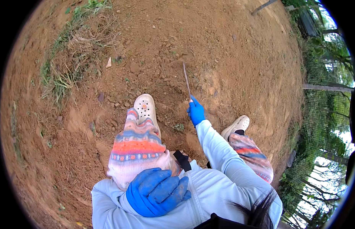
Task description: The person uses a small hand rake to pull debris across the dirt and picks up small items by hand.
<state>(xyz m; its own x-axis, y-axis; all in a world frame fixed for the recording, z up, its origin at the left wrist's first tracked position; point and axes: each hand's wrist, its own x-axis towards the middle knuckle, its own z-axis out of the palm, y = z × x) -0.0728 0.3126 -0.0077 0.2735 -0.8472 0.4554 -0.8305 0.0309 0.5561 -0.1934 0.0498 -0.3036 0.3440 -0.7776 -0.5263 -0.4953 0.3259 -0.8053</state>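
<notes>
My right hand [196, 111], in a blue glove, is closed around the near end of a thin, slightly curved greyish-brown stick-like tool [186, 80]. Its exact kind does not show. The tool reaches forward over loose brown soil [166, 42], its far tip at or just above the ground. My left hand [159, 191], also blue-gloved with grime on the fingers, is drawn in close to my body beside my left knee. Its fingers are curled and pressed together; whatever may be inside them is hidden.
Two beige clogs [145, 108] stand apart on the soil. Ahead to the left lies a heap of dry and green grass [76, 53]. A small pale fragment [108, 62] is near it. Along the right runs mesh fencing [314, 114] with posts and trees.
</notes>
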